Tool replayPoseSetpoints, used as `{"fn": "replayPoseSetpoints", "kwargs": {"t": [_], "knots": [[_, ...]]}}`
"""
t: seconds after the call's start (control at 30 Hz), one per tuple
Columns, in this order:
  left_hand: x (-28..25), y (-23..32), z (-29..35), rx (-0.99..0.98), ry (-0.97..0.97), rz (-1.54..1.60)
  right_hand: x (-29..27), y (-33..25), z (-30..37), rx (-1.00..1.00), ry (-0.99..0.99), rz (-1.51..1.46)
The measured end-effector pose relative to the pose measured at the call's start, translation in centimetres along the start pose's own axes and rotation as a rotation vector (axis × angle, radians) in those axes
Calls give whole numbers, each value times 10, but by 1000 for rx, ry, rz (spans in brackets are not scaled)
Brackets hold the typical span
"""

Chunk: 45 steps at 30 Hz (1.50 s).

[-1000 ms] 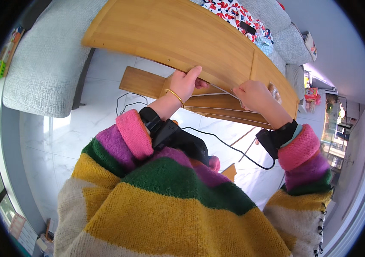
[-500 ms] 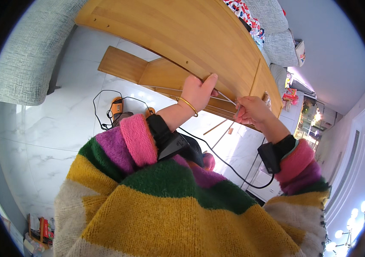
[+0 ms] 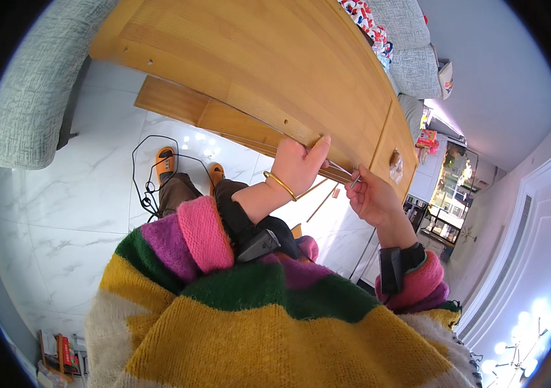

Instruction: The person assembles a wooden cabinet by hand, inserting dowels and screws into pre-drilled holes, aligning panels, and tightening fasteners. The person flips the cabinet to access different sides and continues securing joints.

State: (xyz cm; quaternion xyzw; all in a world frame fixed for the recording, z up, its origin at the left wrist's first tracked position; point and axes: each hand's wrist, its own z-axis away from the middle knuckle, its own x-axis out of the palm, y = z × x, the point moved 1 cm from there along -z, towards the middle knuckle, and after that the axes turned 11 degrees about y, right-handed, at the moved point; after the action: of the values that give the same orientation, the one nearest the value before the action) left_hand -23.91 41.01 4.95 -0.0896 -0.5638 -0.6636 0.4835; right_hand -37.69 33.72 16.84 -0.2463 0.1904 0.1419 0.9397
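Observation:
My left hand (image 3: 300,165) is closed at the near edge of a light-brown wooden tabletop (image 3: 243,61), with its thumb along the wood and its other fingers curled under, partly hidden. To the right of it, my right hand (image 3: 376,199) pinches a thin silver metal rod (image 3: 356,182) between thumb and fingertips. Another thin, pale length runs from there towards the left hand. Whether the two pieces are one cannot be made out. Small round holes (image 3: 286,121) dot the tabletop near its edge.
Below the tabletop a wooden board (image 3: 171,100) shows. A grey sofa arm (image 3: 23,97) stands at the left. A black cable (image 3: 149,194) loops on the marble floor (image 3: 62,239) beside my orange shoes (image 3: 164,163). A flowered cloth (image 3: 369,22) lies at the far side.
My right hand has turned, its fingers opening more to view, and dropped a little. Both hands sit slightly lower in the picture, and the view has shifted, showing more of my legs and shoes.

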Motion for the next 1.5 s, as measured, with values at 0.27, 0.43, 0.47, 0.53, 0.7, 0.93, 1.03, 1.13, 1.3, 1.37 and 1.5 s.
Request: {"fn": "replayPoseSetpoints", "kwargs": {"t": [0.27,0.43,0.47,0.53,0.7,0.93,1.03,1.13,1.3,1.37,1.5], "knots": [[1,-1,2,-26,7,64,3,9,-1,-39,-21,-22],[-1,3,0,-26,13,98,5,9,1,-156,-29,73],[-2,4,0,-1,9,72,6,8,2,-203,-30,116],[-4,5,-2,-62,4,16,7,8,2,-331,1,198],[-6,5,-2,-57,-7,-20,5,10,-9,-865,102,538],[-5,6,-2,-6,39,-116,-15,-12,-6,-1195,-206,918],[-4,8,-1,-1,56,-100,-12,-23,1,-1519,-86,1330],[-2,10,-1,9,53,-103,-4,-27,1,-1715,-23,1519],[-4,9,-2,50,51,-131,-9,-39,-4,-1693,-106,1289],[-7,6,-2,42,64,-191,-20,-46,-4,-1631,-4,1112],[-9,8,3,28,28,-246,-45,-41,-6,-1441,46,927]]}}
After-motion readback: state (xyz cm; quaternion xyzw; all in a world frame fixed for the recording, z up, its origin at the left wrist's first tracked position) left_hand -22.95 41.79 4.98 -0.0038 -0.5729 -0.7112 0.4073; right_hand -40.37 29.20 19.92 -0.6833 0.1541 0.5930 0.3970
